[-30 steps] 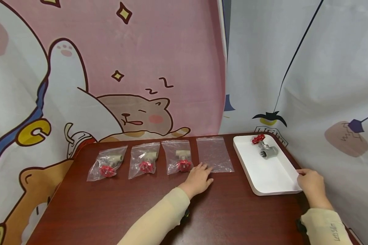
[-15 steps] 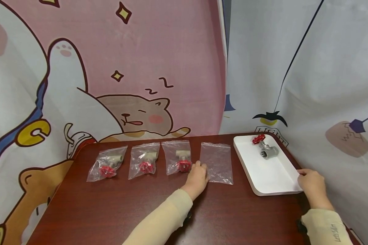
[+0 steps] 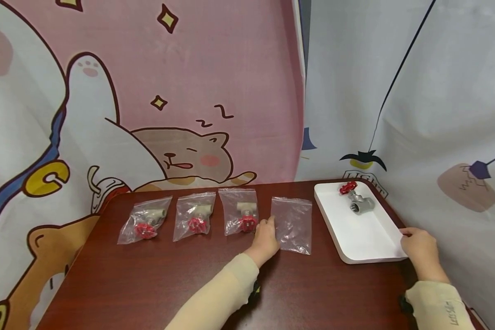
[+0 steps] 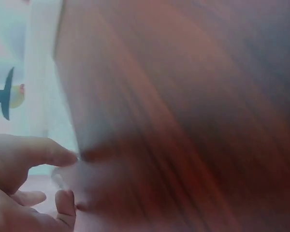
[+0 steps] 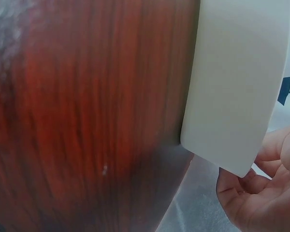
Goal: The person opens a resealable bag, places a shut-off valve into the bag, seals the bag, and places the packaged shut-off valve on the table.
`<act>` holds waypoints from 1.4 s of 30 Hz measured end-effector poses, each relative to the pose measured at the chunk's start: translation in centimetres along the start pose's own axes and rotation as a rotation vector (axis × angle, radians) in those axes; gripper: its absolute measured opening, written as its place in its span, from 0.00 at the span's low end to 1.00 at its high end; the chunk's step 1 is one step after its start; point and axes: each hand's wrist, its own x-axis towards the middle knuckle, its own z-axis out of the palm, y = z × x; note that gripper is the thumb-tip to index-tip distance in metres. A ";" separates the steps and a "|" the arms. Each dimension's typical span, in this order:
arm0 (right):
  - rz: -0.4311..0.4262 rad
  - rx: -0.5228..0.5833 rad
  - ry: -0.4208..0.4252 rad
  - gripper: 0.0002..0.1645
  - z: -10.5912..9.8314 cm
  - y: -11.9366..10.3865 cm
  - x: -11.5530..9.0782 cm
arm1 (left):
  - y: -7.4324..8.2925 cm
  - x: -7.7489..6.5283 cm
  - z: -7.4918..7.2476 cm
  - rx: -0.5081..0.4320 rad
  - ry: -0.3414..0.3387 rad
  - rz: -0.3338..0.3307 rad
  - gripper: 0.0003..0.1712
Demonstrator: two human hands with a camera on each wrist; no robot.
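A flat zip bag [image 3: 294, 222] of clear plastic lies on the table, with no valve in it. My left hand [image 3: 265, 242] is at its left edge, fingers pointing away from me. In the left wrist view, thumb [image 4: 58, 153] and a bent finger [image 4: 65, 205] stay apart, their tips right at the tabletop. At the right, my right hand [image 3: 421, 251] grips the near right corner of a white tray [image 3: 371, 238]. The right wrist view shows fingers [image 5: 229, 191] curled under the tray's rim. A metal valve [image 3: 360, 204] with a red handwheel lies at the tray's far end.
Left of the flat bag are three clear zip bags in a row, each holding a red-handled valve: the left bag [image 3: 129, 231], the middle bag [image 3: 183, 206] and the right bag [image 3: 231, 199]. The brown table [image 3: 148, 284] ends at a printed curtain [image 3: 251, 91].
The empty zip bag has slid toward me and straightened. My left hand has drawn back from over its lower corner to its left edge. The right hand and tray have not moved.
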 end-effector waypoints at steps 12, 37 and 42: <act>0.014 -0.008 -0.019 0.22 0.1 0.1 0.1 | 1.5 -0.3 -0.3 -0.481 -0.006 -0.185 0.43; -0.008 -0.011 -0.030 0.22 -0.2 -0.1 0.2 | -0.9 -1.0 -3.3 -0.963 -0.084 -0.296 0.22; -0.050 -0.017 -0.015 0.22 -0.2 0.4 0.4 | -2.9 -1.1 -4.7 -0.923 -0.061 -0.250 0.18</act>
